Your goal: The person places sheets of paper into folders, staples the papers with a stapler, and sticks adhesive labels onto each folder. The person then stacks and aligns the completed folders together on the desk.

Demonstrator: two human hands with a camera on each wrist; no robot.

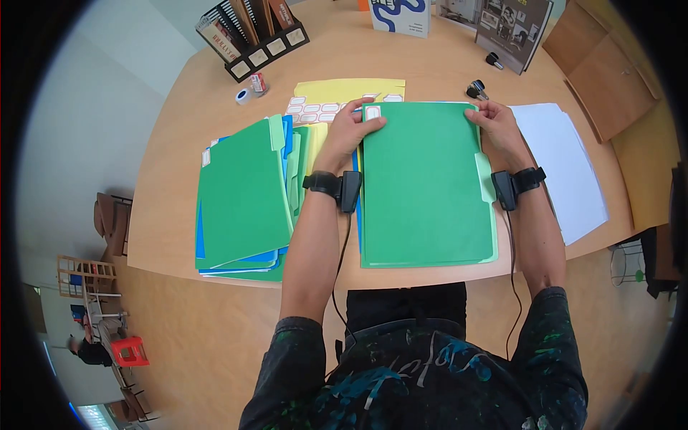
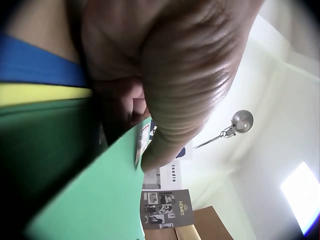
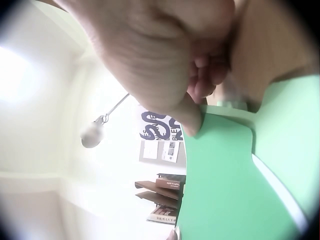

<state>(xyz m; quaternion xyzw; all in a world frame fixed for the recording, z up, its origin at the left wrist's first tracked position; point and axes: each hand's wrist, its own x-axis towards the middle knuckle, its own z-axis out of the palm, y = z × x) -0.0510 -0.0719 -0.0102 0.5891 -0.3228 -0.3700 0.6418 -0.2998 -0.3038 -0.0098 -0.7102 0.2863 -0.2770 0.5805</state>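
Note:
A green file folder (image 1: 426, 190) faces me at the front of the table, a red-bordered white label (image 1: 373, 112) at its top left corner. My left hand (image 1: 345, 136) pinches that corner, thumb on the front beside the label. At the top right corner, my right hand (image 1: 499, 129) pinches the folder between its thumb and the fingers behind. The right wrist view shows the thumb flat on the green cover (image 3: 225, 175). Blue and yellow folder edges (image 2: 45, 93) lie beneath it in the left wrist view.
To the left lies a loose stack of green and blue folders (image 1: 244, 197). Behind are a label sheet (image 1: 312, 110) and a yellow folder (image 1: 351, 90). White paper (image 1: 562, 168) lies at right. Farther back are a tape roll (image 1: 243, 95), binder clips (image 1: 476, 89), and a book rack (image 1: 261, 54).

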